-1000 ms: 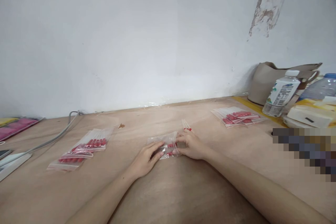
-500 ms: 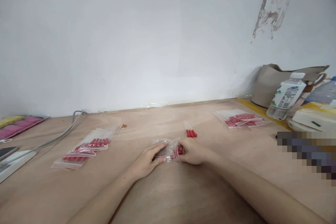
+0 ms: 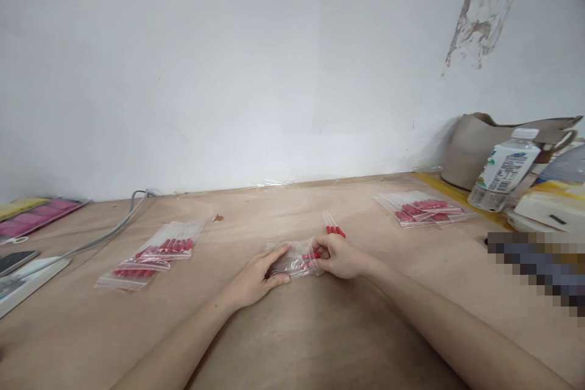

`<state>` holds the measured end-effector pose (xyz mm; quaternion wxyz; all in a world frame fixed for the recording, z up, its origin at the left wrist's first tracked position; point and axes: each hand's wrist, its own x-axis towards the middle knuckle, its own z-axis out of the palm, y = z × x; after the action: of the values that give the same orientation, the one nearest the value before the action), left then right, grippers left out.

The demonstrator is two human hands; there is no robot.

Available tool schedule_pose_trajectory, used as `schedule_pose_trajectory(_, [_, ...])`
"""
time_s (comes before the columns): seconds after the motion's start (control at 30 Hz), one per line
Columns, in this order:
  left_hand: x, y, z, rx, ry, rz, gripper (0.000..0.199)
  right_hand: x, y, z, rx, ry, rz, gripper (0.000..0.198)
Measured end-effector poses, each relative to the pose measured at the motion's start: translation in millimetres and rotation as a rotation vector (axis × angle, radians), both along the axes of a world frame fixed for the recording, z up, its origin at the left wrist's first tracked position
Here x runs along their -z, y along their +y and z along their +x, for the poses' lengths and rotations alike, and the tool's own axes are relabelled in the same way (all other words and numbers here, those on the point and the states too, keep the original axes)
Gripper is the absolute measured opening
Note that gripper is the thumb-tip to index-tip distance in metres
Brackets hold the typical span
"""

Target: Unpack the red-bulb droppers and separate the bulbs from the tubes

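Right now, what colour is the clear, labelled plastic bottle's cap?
The cap is white, best seen in the head view.

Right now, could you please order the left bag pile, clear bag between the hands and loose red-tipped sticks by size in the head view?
1. Left bag pile
2. Clear bag, partly covered
3. Loose red-tipped sticks

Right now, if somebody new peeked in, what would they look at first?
Probably the left hand and right hand, on a clear plastic bag with red pieces in it, mid-table. Then maybe the loose red-ended sticks just beyond the right hand, and the red showing in the left bag pile and right bag pile. High on the right, the peeling wall patch stands out too.
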<state>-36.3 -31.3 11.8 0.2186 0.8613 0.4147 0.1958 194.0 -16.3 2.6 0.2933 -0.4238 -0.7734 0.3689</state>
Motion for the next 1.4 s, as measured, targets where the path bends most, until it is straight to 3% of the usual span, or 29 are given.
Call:
schedule_pose_trajectory(0.27, [-6.1,-2.7,1.0,0.046,0.071,0.001,0.057,-8.0,-1.9,6.8,0.109,-0.146,0.3,0.009])
schedule_pose_trajectory(0.33, [-5.9,-2.7,-0.1,0.089,0.129,0.036,0.053,-6.9,-0.8,5.9,0.121,-0.107,0.233,0.009])
schedule_pose_trajectory(0.47, [-6.2,0.0,-5.6,0.154,0.249,0.05,0.047,-10.6,3.3,7.2,0.134,0.088,-0.09,0.009])
schedule_pose_trajectory(0.6, [-12.9,2.2,-16.4,0.107,0.381,0.024,0.05,-25.4,8.1,22.7,0.198,0.225,-0.127,0.009])
schedule_pose_trajectory(0.7, [-27.3,-2.6,-24.6,-0.006,0.479,-0.015,0.055,-34.7,13.7,38.7,0.232,0.327,-0.12,0.012])
schedule_pose_trajectory(0.8, [-45.2,-9.5,-28.0,-0.142,0.562,-0.052,0.045,-34.2,20.9,48.2,0.349,0.398,0.05,0.017])
schedule_pose_trajectory(0.9, [-50.9,-7.5,-25.9,-0.184,0.503,0.108,0.027,-23.0,25.7,45.5,0.445,0.351,0.296,0.021])
schedule_pose_trajectory(1.0, [-35.8,4.9,-22.9,-0.085,0.257,0.336,0.024,-8.2,26.7,33.9,0.398,0.118,0.491,0.021])
schedule_pose_trajectory(1.1, [-12.2,17.0,-23.4,0.013,0.113,0.376,0.026,2.8,27.8,21.6,0.315,-0.172,0.674,0.022])
schedule_pose_trajectory(1.27, [4.6,25.4,-28.2,0.027,0.281,0.226,0.04,11.5,33.4,12.4,0.19,-0.427,0.74,0.015])
schedule_pose_trajectory(1.4, [5.2,27.0,-27.3,-0.147,0.427,0.135,0.052,14.3,33.7,10.8,0.137,-0.494,0.732,0.012])
